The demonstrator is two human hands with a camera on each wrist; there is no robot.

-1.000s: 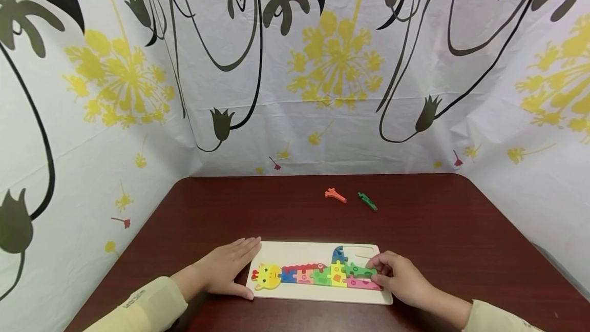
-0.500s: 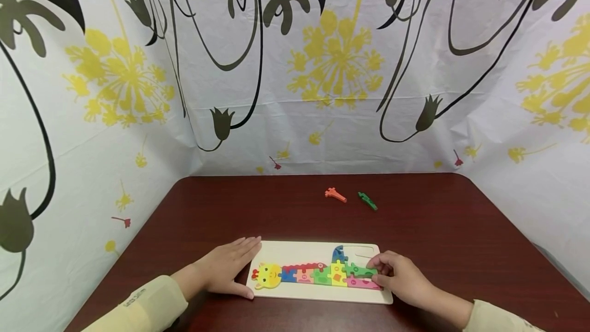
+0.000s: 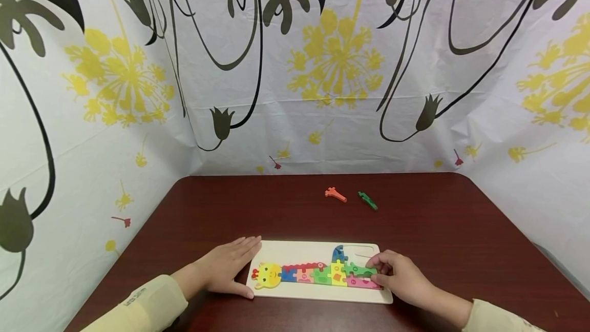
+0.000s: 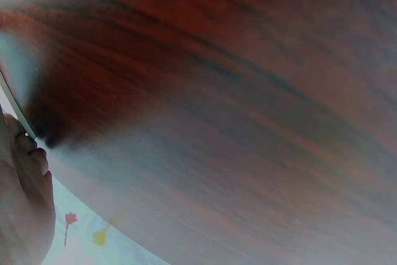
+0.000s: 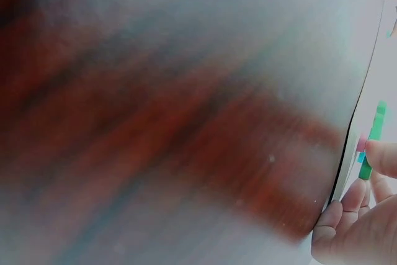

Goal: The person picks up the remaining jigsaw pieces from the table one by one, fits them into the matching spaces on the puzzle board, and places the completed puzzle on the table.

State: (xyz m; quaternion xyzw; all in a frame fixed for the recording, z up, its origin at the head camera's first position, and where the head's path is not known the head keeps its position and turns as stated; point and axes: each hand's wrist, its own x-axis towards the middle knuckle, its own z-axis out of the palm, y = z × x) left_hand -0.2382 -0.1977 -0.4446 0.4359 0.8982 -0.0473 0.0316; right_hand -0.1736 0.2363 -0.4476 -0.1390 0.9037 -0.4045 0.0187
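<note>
A cream puzzle board (image 3: 299, 249) lies on the table, bearing a giraffe made of jigsaw pieces with a yellow head (image 3: 268, 275) at the left. My left hand (image 3: 230, 266) rests along the board's left end, fingers extended and thumb at the near corner. At the other end, my right hand (image 3: 402, 276) pinches a green puzzle piece (image 3: 358, 270) between thumb and fingers. This piece lies over the giraffe's rear, beside a pink piece (image 3: 361, 283) and below a blue piece (image 3: 338, 254). The right wrist view shows the green piece (image 5: 377, 122) edge-on, raised above the board.
Farther back on the dark red-brown table (image 3: 258, 204) lie an orange puzzle piece (image 3: 335, 194) and a narrow dark green one (image 3: 367, 201). An outlined recess (image 3: 364, 251) shows at the board's far right corner. White patterned cloth (image 3: 286, 132) hangs around the table.
</note>
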